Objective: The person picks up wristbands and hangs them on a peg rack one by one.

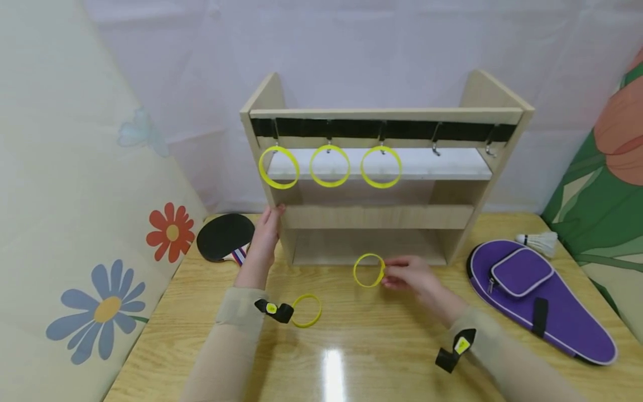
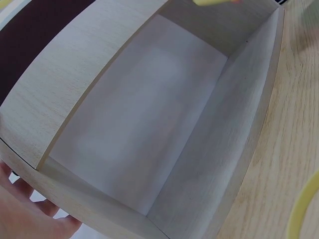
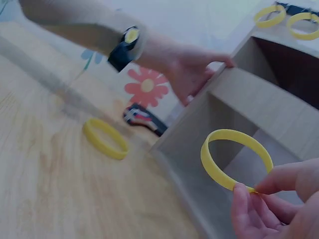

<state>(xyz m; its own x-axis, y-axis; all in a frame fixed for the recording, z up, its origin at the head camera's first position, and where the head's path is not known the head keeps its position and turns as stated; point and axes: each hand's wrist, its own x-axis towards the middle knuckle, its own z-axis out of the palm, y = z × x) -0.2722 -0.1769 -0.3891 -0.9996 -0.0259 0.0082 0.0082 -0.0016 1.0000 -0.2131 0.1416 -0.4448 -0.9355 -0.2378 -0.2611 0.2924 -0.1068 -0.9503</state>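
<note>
A person's right hand [image 1: 412, 274] pinches a yellow ring [image 3: 212, 169] with its fingers [image 3: 240, 204] before a wooden rack [image 1: 377, 216] whose left side the left hand [image 1: 266, 231] grips; a second ring [image 3: 98, 145] lies nearer left on the bench [image 1: 382, 346], three rings [image 1: 329, 185] hang from hooks [image 1: 435, 149]

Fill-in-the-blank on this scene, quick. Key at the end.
1. The person's ____ grip pinches a yellow ring.
2. Exactly ____ yellow rings hang from hooks.
3. The table tennis paddle lies nearer the ____ grip.
4. The paddle case beside the shuttlecock is mostly ____.

Key: right; three; left; purple.
</note>
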